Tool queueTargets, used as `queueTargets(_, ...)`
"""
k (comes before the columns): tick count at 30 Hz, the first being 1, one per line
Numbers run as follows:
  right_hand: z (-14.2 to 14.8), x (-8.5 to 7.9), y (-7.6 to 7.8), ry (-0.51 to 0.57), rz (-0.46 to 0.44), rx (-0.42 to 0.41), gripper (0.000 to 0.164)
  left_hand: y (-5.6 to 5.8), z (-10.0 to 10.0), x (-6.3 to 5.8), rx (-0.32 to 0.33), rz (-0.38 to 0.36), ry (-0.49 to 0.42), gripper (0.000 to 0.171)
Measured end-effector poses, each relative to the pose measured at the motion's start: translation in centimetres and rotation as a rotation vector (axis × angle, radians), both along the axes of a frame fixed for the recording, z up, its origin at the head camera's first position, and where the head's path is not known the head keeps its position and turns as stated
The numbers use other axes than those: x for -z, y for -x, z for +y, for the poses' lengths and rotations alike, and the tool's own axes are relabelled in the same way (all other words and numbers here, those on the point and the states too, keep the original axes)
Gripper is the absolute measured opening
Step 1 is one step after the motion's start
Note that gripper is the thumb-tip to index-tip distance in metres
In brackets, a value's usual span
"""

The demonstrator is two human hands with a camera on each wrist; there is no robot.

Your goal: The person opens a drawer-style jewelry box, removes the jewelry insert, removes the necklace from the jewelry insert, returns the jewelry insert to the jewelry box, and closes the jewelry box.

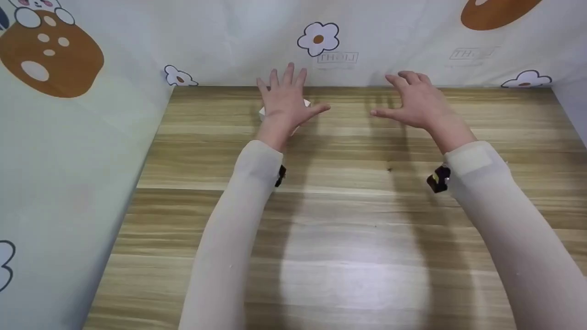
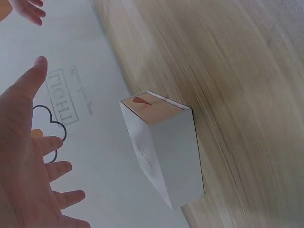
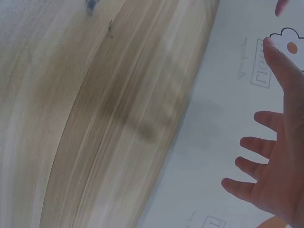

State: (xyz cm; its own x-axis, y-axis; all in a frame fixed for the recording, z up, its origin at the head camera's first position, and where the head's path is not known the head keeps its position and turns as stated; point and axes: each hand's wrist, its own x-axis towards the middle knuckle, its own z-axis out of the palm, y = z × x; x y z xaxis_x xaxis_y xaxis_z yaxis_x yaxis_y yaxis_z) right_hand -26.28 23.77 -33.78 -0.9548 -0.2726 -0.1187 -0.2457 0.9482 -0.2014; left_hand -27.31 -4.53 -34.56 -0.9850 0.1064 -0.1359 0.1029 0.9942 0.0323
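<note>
Head view: bare L hand (image 1: 285, 98) is over the far part of the brown wood-grain table (image 1: 344, 220), fingers & thumb spread wide, back of hand up. White rectangular box (image 2: 180, 159) w/ a peach-coloured face & brown mark sits on the table nr its far edge, left of centre — mostly hidden by L hand in this view. L wrist view shows a gap b/w L hand & box. Bare R hand (image 1: 419, 103) is also raised nr the far edge, fingers apart, thumb out toward L hand, well apart from the box. Long pale cream sleeves (image 1: 229, 229) on both arms; small black device (image 1: 439, 179) at R cuff. Behind — white printed sheet (image 1: 229, 36) w/ outlined flowers (image 1: 318, 39).
</note>
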Motion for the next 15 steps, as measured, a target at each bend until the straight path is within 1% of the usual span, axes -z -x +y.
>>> queueTargets(6,-0.33,0.19,-0.11,0.019,-0.003,-0.015,0.104,0.04,-0.42,0.25,0.000,0.002,-0.025,0.108)
queueTargets(8,-0.44,0.22,-0.12,0.019,-0.006,-0.021,0.103,0.05,-0.57,0.30,0.005,0.000,-0.020,0.107)
queueTargets(15,-0.60,0.22,-0.01,0.013,-0.024,-0.036,0.072,0.00,-0.92,0.45,0.016,-0.022,0.001,0.098)
